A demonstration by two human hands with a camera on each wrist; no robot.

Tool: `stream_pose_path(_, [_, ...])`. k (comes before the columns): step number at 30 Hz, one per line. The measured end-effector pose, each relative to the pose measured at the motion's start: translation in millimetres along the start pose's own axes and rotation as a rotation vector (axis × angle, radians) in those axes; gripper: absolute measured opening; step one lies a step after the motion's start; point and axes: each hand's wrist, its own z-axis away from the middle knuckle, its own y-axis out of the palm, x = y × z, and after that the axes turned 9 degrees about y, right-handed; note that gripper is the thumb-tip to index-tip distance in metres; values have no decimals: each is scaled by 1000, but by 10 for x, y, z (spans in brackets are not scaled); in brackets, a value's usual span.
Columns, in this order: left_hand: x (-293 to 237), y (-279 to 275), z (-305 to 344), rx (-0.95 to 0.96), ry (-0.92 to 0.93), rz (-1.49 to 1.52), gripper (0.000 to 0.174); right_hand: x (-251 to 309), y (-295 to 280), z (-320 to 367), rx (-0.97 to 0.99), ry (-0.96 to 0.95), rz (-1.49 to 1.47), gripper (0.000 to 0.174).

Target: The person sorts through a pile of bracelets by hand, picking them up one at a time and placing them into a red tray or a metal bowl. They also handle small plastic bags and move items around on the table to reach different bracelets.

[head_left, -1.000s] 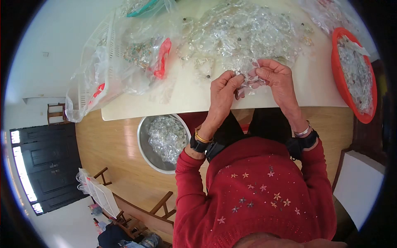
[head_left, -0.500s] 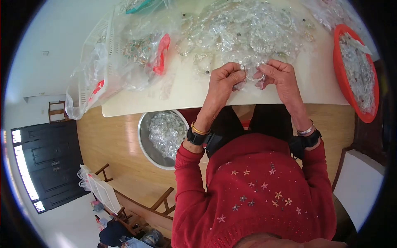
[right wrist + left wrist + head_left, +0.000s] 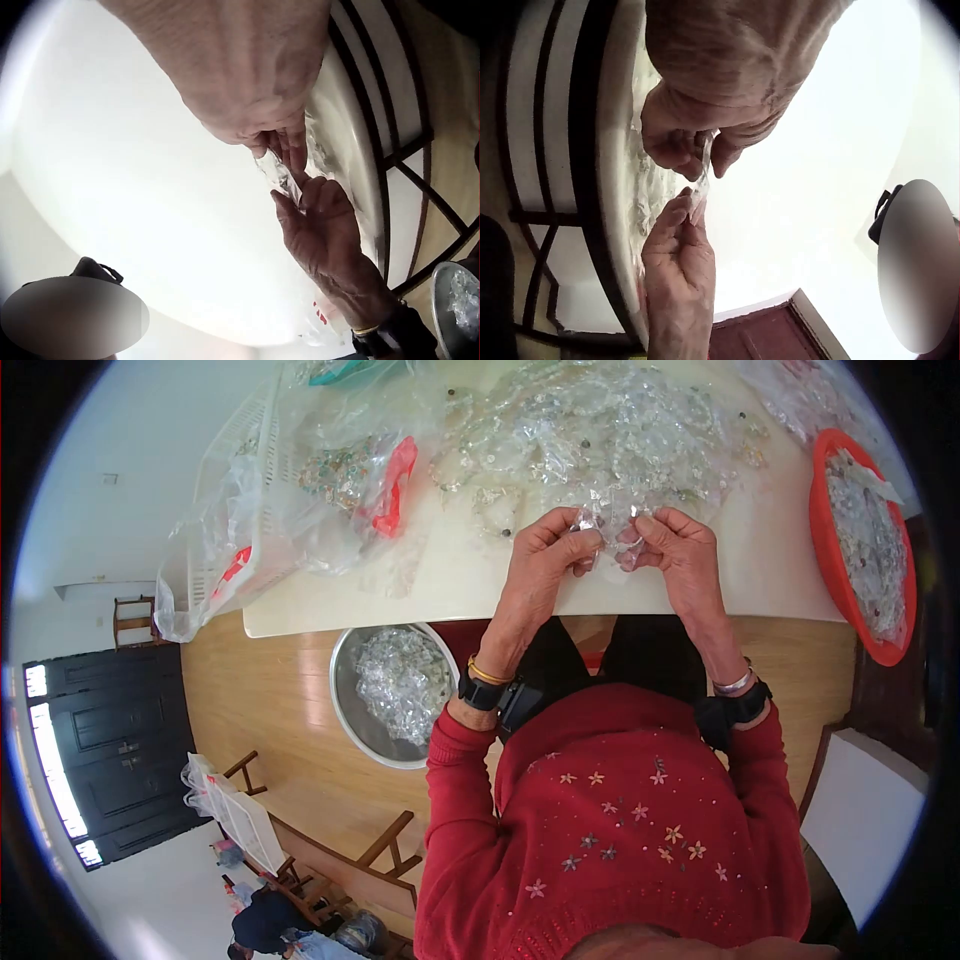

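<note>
Both hands are raised at the near side of a pale table (image 3: 450,580). A small clear plastic packet (image 3: 612,536) is stretched between them, pinched at one side by the left hand (image 3: 545,560) and at the other by the right hand (image 3: 688,560). In the left wrist view the packet (image 3: 702,180) spans both sets of fingertips; the right wrist view shows the packet (image 3: 277,174) held the same way. What lies inside it cannot be made out. Just beyond the hands spreads a large heap of clear packets (image 3: 600,435).
A white basket (image 3: 268,490) with plastic bags stands at the table's left. At the right edge is a red basin (image 3: 830,560) of packets. Below the table, a metal bowl (image 3: 345,700) holds more packets. A person (image 3: 265,920) is partly visible at the lower left.
The hands have drawn slightly apart with the packet between them, and its clear film shows more than a second ago. The heap looks unchanged.
</note>
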Motion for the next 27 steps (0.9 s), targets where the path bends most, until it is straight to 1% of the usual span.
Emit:
stream_pose_path(3, [87,-47,-10,68,5,-42,13,-36,22,3,-26,-17,7,17])
stream_pose_path(4, [101,-55,-13,64,7,-38,13,-24,25,11,-23,-15,11,17])
stream_pose_path(7, [127,-81,-24,107,3,11,13,44,24,36,22,-10,20,22])
stream_pose_path(12, [135,-107,-16,92,11,87,14,1,-40,-8,-15,-56,78,24])
stream_pose_path(15, [137,-99,-8,25,6,124,15,-61,-137,-49,-80,-92,96,20])
stream_pose_path(19, [138,-87,-8,13,36,105,17,-42,-115,-23,-122,-80,93,18])
stream_pose_path(24, [173,-120,-3,14,51,172,17,-46,-104,-23,-125,-84,105,18])
stream_pose_path(27, [156,-114,-2,19,29,181,18,-55,-112,-28,-127,-97,111,19])
